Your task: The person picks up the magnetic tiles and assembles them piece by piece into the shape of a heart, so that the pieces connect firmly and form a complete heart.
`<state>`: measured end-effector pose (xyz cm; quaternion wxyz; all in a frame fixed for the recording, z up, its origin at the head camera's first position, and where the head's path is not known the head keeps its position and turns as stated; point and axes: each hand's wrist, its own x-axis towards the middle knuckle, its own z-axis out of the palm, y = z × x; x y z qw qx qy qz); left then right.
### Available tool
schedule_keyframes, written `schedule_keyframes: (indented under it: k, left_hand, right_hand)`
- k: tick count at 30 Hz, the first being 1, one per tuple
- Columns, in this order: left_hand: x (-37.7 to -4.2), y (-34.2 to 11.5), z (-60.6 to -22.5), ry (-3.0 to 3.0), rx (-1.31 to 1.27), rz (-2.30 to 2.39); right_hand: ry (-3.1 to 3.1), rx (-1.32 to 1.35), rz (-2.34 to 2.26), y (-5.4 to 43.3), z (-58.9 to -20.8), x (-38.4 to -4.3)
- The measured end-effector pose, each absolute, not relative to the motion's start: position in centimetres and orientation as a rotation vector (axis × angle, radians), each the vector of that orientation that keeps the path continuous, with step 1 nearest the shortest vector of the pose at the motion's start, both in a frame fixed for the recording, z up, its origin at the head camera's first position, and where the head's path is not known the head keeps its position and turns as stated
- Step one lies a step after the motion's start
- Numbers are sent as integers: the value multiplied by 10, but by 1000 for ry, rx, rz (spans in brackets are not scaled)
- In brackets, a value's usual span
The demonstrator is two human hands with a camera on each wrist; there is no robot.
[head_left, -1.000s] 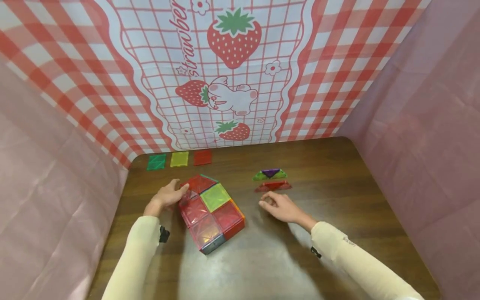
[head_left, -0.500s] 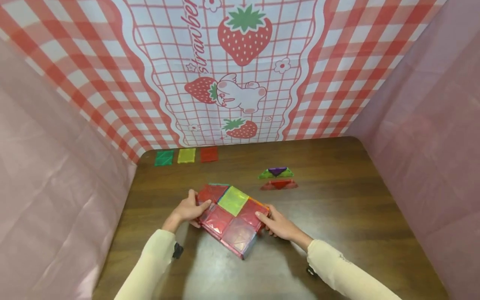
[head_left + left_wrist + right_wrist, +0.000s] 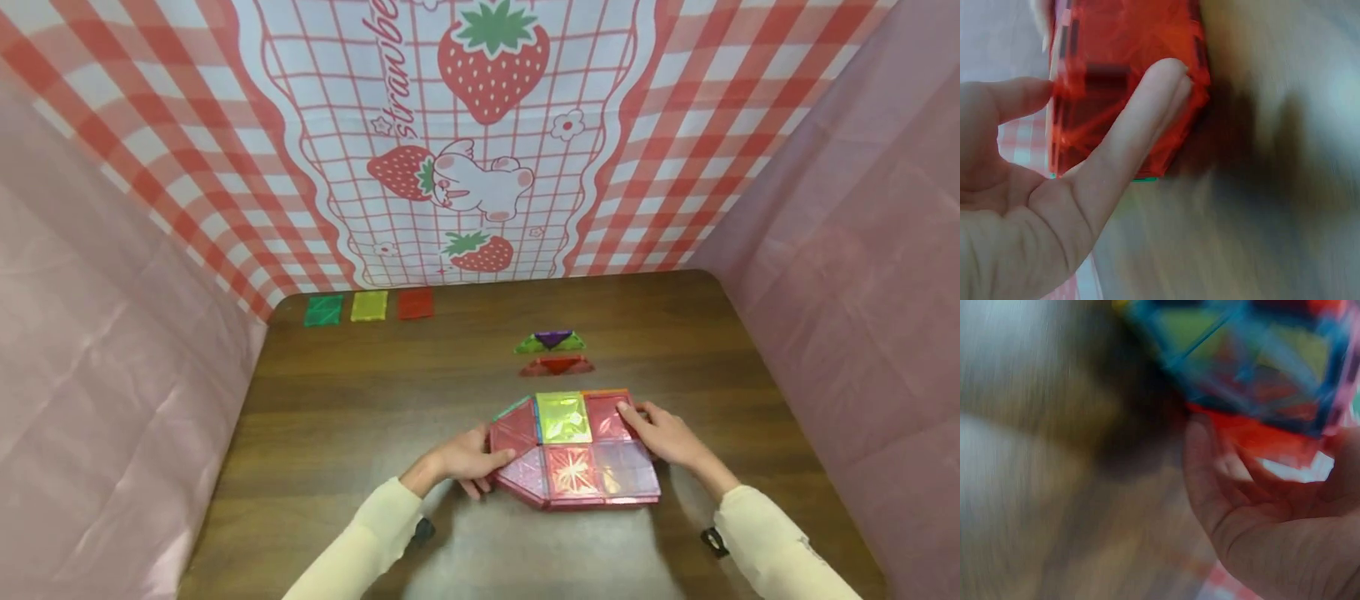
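Note:
A flat box of translucent magnetic tiles (image 3: 573,471), mostly red with one yellow square on top, is held level between both hands in the head view. Its pointed end faces left. My left hand (image 3: 467,458) grips that end, thumb on top and fingers underneath. In the left wrist view, two fingers lie along the red underside (image 3: 1129,37). At the other end, my right hand (image 3: 667,433) grips the right side, thumb over a red top tile. The right wrist view is blurred; blue-edged tiles (image 3: 1241,375) show above the fingertips there.
On the wooden table (image 3: 360,392), a green tile (image 3: 324,310), a yellow tile (image 3: 369,306) and a red tile (image 3: 416,304) lie at the back left. Behind the box are a green-and-purple tile piece (image 3: 550,341) and a red one (image 3: 557,366). A strawberry-print cloth (image 3: 480,167) hangs behind.
The right hand has come in and taken hold of the box beside the left hand. Together they have moved it rightward and turned it so its pointed end faces left.

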<state>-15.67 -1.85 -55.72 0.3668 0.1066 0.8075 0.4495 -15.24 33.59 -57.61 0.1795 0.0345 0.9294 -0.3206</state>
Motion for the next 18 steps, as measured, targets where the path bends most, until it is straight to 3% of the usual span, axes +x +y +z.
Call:
schedule_keyframes:
  k: [11, 18]
  left_hand:
    - [-138, 69, -562, 2394, 529, 944]
    - [-137, 120, -570, 2346, 579, 1083]
  right_hand:
    - [2657, 104, -753, 404, -550, -178]
    - [2744, 136, -637, 443, -540, -218]
